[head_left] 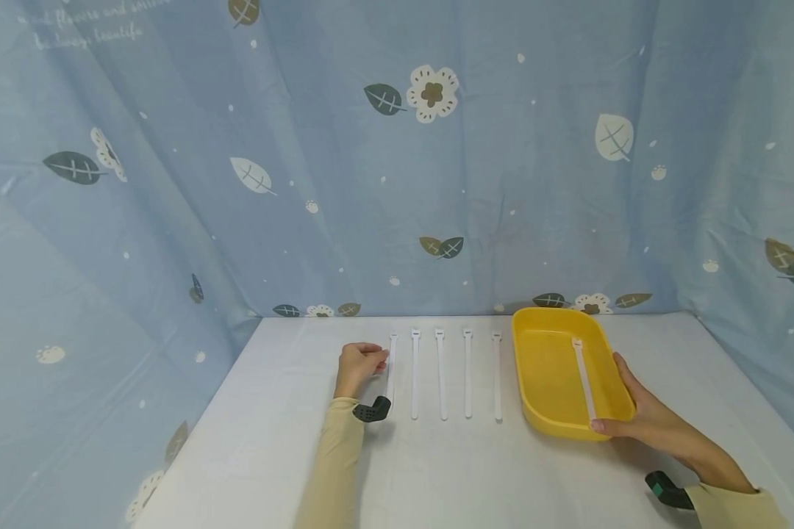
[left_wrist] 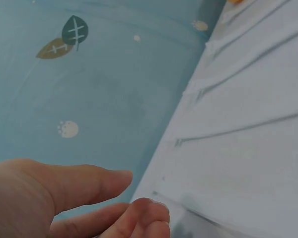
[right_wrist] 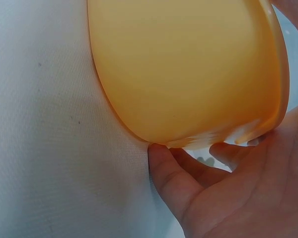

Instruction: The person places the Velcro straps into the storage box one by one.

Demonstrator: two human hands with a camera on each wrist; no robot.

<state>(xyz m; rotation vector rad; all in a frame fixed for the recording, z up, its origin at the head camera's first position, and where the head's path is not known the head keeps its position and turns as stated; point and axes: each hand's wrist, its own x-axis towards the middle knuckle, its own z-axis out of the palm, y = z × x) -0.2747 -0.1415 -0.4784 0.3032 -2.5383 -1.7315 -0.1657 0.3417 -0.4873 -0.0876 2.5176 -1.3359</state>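
Observation:
My left hand [head_left: 359, 367] is beside the leftmost white cable tie [head_left: 392, 367], fingers loosely bent. In the left wrist view a gap shows between the thumb [left_wrist: 97, 186] and the other fingers, with nothing in it; that cable tie [left_wrist: 208, 218] lies on the cloth just beyond the fingertips. On the right, my right hand [head_left: 648, 415] grips the near right side of a yellow tray [head_left: 526, 397], its thumb over the rim. One cable tie [head_left: 584, 378] lies inside the tray. The right wrist view shows fingers against the outer wall of the tray [right_wrist: 188, 74].
More white cable ties stand in a row between the hands: one [head_left: 415, 375], another [head_left: 442, 375], then one [head_left: 467, 375] and one nearest the tray [head_left: 498, 378]. A white cloth [head_left: 463, 477] covers the table. Behind hangs a blue patterned curtain [head_left: 503, 184].

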